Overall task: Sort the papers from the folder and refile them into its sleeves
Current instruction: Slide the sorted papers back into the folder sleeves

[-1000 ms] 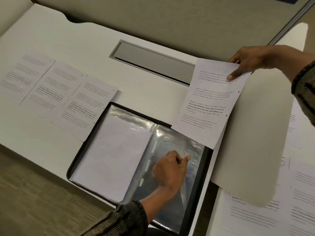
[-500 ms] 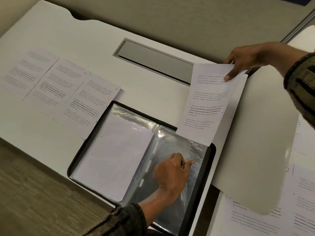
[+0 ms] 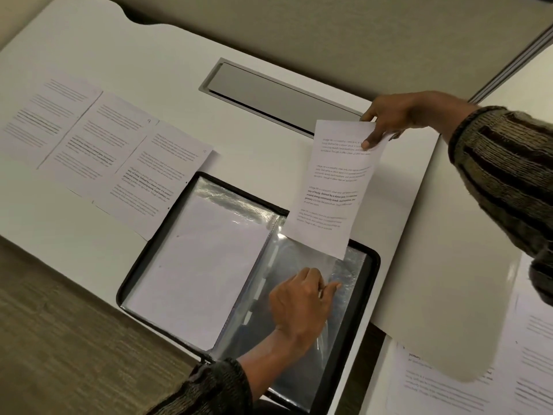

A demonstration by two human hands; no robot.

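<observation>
A black display folder (image 3: 371,265) lies open at the desk's near edge. Its left page holds a blank-looking white sheet (image 3: 197,265) inside a clear sleeve. My left hand (image 3: 299,304) pinches the top layer of the empty right-hand sleeve (image 3: 347,277) and lifts it. My right hand (image 3: 389,115) pinches the top edge of a printed sheet (image 3: 332,187) and holds it tilted, its bottom edge at the mouth of that sleeve. Three printed sheets (image 3: 110,151) lie overlapping in a row on the desk to the left.
A grey cable-tray lid (image 3: 278,97) is set into the white desk (image 3: 149,67) behind the folder. More printed sheets (image 3: 478,384) lie on a lower surface at the right. The floor (image 3: 59,339) shows at lower left.
My right hand has carried the printed sheet left and down until its bottom edge reaches the right sleeve's mouth. My left hand keeps lifting the sleeve's top layer.
</observation>
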